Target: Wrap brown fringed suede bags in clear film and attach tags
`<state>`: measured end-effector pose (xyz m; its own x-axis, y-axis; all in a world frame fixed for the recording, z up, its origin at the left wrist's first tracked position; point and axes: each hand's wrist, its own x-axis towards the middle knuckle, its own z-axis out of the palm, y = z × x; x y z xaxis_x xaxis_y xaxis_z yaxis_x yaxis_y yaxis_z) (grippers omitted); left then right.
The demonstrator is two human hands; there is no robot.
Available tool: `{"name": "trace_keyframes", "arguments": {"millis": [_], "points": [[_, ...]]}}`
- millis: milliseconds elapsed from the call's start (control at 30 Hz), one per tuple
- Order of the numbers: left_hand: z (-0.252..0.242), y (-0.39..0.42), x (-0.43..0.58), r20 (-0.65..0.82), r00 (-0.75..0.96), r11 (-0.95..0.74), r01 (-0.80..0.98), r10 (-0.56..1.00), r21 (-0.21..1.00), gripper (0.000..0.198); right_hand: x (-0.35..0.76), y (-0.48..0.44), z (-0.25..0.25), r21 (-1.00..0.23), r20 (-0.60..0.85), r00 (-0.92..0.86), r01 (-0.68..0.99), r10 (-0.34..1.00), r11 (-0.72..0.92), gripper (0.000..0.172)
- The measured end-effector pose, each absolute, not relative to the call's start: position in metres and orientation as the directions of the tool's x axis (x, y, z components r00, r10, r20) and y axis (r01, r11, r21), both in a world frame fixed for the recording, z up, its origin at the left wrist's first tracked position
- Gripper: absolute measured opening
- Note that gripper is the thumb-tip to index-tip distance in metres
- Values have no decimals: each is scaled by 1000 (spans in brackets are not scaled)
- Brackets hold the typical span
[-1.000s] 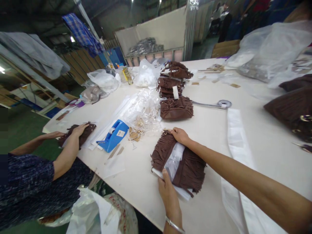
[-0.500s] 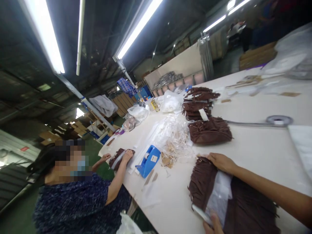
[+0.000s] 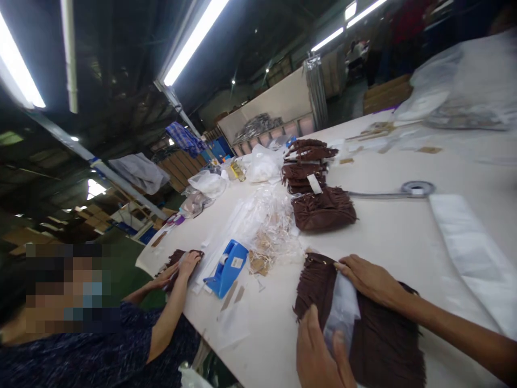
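Observation:
A brown fringed bag (image 3: 385, 337) lies on the white table before me, with a band of thin translucent white wrapping (image 3: 343, 307) across its middle. My left hand (image 3: 319, 353) rests at the bag's near left side, thumb spread away from its fingers, beside the wrapping. Coming in from the right, my right hand (image 3: 369, 280) lies flat over the bag's upper edge, fingers stretched toward the wrapping. Neither hand grips anything visible. Part of the bag is hidden under my right forearm.
Brown fringed bags (image 3: 323, 210) are stacked farther back. A blue tape dispenser (image 3: 228, 269) stands near clear plastic and tagged strings (image 3: 262, 248). White sheeting (image 3: 464, 242) and a grey tape roll (image 3: 418, 188) lie right. At left, a co-worker's hands (image 3: 188, 264) press another brown bag.
My left hand has released a white strip-like piece and now lies spread on the bag. My right hand stays at the upper edge. The view has swung right.

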<state>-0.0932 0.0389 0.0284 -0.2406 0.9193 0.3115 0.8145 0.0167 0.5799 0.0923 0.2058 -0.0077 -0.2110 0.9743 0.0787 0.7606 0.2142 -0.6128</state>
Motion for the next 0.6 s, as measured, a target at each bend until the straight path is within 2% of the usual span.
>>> {"name": "trace_keyframes", "arguments": {"millis": [67, 167, 400, 600], "points": [[32, 56, -82, 349, -17, -152, 881, 937, 448, 64, 95, 203, -2, -629, 34, -284, 739, 958, 241, 45], [25, 74, -72, 304, 142, -246, 909, 942, 336, 77, 95, 204, 7, -615, 6, -258, 761, 966, 207, 47], [16, 86, -70, 275, 161, -245, 920, 948, 306, 77, 93, 218, 17, -616, 72, -237, 753, 969, 230, 48], [-1, 69, -67, 320, 169, -266, 919, 932, 290, 73, 95, 199, 1, -636, 44, -218, 747, 975, 195, 45]]}}
